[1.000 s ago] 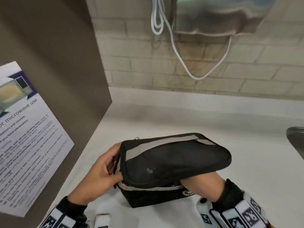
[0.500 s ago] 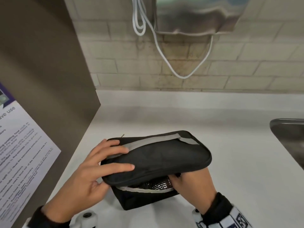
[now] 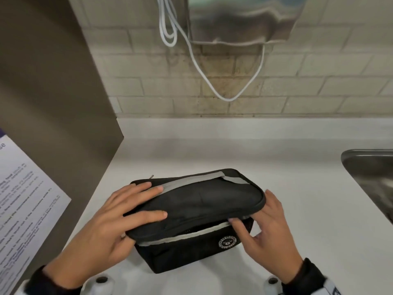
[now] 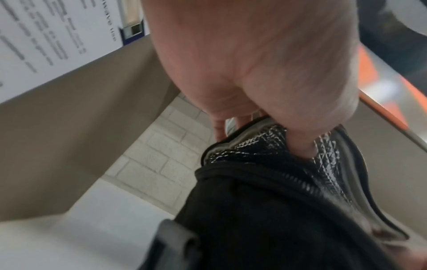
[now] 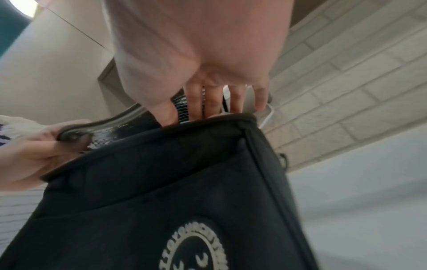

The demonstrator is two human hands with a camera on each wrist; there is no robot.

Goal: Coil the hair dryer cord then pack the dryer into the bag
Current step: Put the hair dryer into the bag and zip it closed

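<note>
A black bag (image 3: 191, 226) sits on the counter (image 3: 297, 188), its lid now lowered nearly shut since a moment ago by the left hand (image 3: 110, 226) pinching it, right hand (image 3: 265, 231) fingers straight at the rim, dryer hidden, presumably inside.

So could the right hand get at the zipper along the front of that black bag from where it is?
Probably yes. The right hand already touches the bag at its front right corner, beside the grey zipper strip. The lid overhangs it slightly; no pull shows there.
</note>
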